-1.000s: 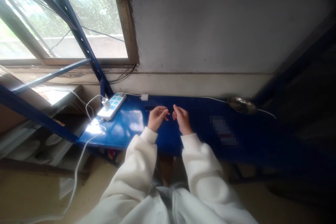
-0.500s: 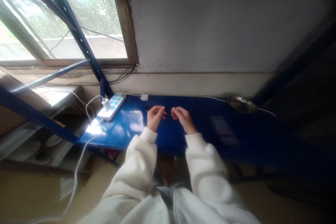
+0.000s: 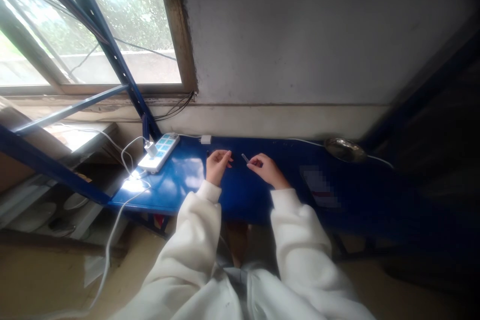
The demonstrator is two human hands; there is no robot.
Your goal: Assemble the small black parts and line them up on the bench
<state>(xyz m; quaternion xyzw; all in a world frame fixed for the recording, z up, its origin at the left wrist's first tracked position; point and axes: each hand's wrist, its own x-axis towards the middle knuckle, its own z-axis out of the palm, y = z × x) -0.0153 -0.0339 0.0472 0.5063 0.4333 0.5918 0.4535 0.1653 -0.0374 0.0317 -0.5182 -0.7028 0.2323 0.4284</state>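
Right grip point(image 3: 265, 169) pinches slim, straight pale-grey strip point(image 3: 245, 158); left grip point(image 3: 216, 166): can't tell if holding
Strip juts up-left from right grip, apart from left grip, over smooth glossy blue desk point(image 3: 242, 192); best pinch lightly near its end, leave the free tip exposed, move slowly so it doesn't slip

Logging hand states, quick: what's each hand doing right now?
Left hand: closed in a pinch; can't tell whether it holds anything.
Right hand: closed, holding a small thin strip.

Right hand point(image 3: 263, 167) — farther right, strip point(image 3: 245, 158) — more exposed
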